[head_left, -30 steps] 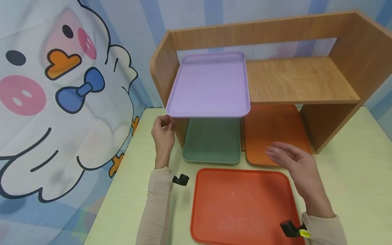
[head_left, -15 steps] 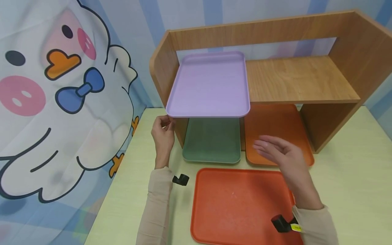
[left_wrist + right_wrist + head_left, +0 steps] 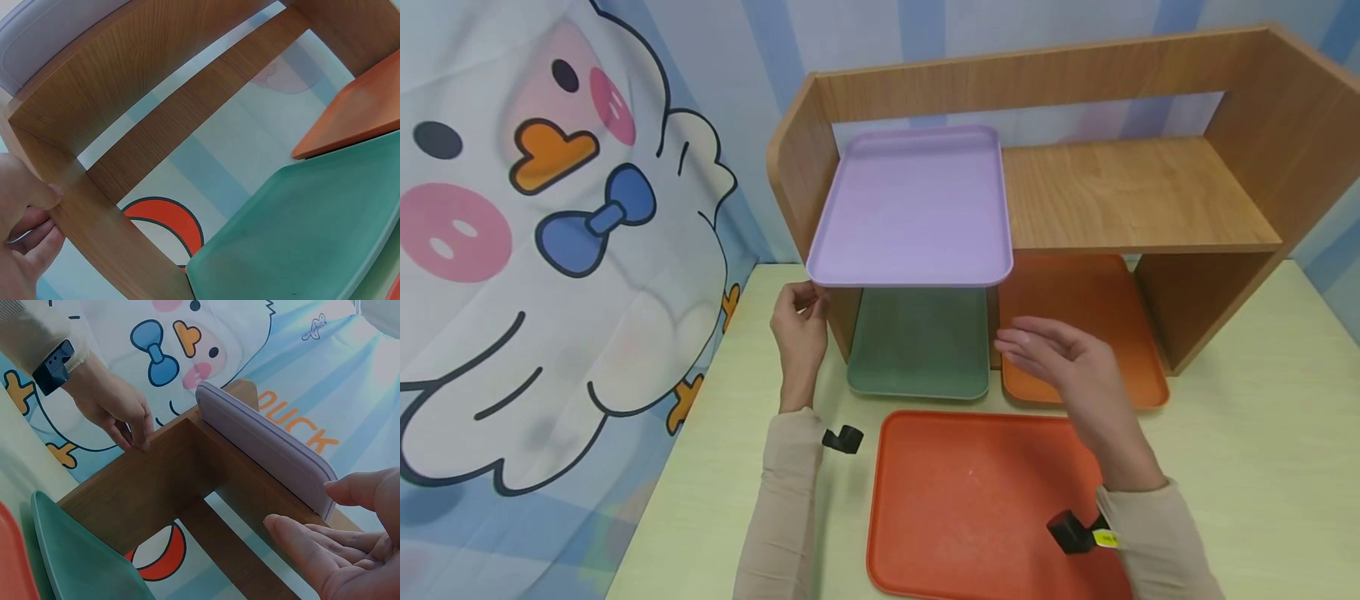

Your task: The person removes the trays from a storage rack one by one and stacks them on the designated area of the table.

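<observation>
My left hand (image 3: 801, 333) grips the front edge of the left side panel of a two-level wooden shelf (image 3: 119, 237), thumb on the near edge. Holding nothing, my right hand (image 3: 1075, 367) hovers in front of the lower right compartment, fingers extended and close together. A lilac tray (image 3: 917, 208) lies on the left part of the upper board, its front edge jutting out. Below it, a green tray (image 3: 921, 342) occupies the lower left compartment. The orange tray (image 3: 1090, 292) in the lower right one is partly covered by my right hand in the head view.
A red-orange tray (image 3: 970, 492) lies flat on the pale yellow table (image 3: 1270, 467) in front of the shelf. Behind and to the left hangs a striped cloth with a cartoon duck (image 3: 587, 250). Each wrist wears a small black camera (image 3: 1072, 532).
My right hand has moved left and slightly forward, across the front of the orange tray. The left hand keeps its grip on the panel, and the trays have stayed put.
</observation>
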